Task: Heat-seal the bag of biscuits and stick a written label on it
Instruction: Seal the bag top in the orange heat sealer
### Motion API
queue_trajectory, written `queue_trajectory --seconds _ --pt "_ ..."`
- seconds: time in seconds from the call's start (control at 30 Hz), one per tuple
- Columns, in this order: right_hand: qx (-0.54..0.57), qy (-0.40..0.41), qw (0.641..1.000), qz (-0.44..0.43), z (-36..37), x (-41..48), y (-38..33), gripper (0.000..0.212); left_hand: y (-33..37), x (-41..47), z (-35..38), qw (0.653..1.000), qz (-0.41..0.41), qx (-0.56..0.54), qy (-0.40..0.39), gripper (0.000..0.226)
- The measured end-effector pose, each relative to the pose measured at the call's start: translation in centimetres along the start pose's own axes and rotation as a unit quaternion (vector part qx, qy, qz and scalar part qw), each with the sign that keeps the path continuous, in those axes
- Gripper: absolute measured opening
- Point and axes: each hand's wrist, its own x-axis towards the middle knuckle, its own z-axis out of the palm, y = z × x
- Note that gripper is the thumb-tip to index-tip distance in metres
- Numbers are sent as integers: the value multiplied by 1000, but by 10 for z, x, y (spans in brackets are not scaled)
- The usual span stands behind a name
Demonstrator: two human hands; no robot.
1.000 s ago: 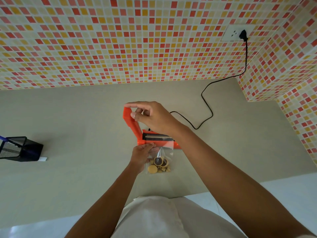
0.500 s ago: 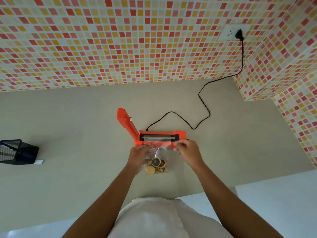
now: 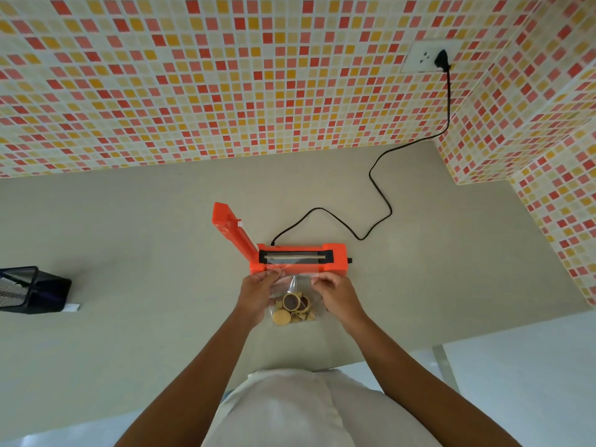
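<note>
A clear plastic bag of biscuits [image 3: 294, 309] lies on the beige counter, its mouth laid over the front of an orange heat sealer [image 3: 335, 261]. The sealer's lid [image 3: 231, 230] stands raised at the left, baring the black sealing strip. My left hand [image 3: 258, 295] pinches the bag's top left corner. My right hand [image 3: 338, 293] pinches its top right corner. Round biscuits and broken pieces sit at the bag's bottom between my wrists.
A black cord [image 3: 377, 201] runs from the sealer to a wall socket [image 3: 429, 58] at the upper right. A black mesh holder [image 3: 30, 290] stands at the left edge with a white slip [image 3: 71, 307] beside it. The tiled wall juts out on the right.
My right hand let go of the sealer's raised lid and came down to the bag's right corner. The lid stays up. Both hands now hold the bag's mouth at the sealer.
</note>
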Motion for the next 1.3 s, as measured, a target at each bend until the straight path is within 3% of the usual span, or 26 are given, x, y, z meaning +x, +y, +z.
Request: queue_trajectory --seconds 0.43,1.3 --pt "-34 52 993 -102 -2 3 -18 14 1 0 2 1000 -11 -19 -11 16" --pt "-8 7 984 -180 -6 -8 -48 17 5 0 -6 991 -54 -91 -83 22"
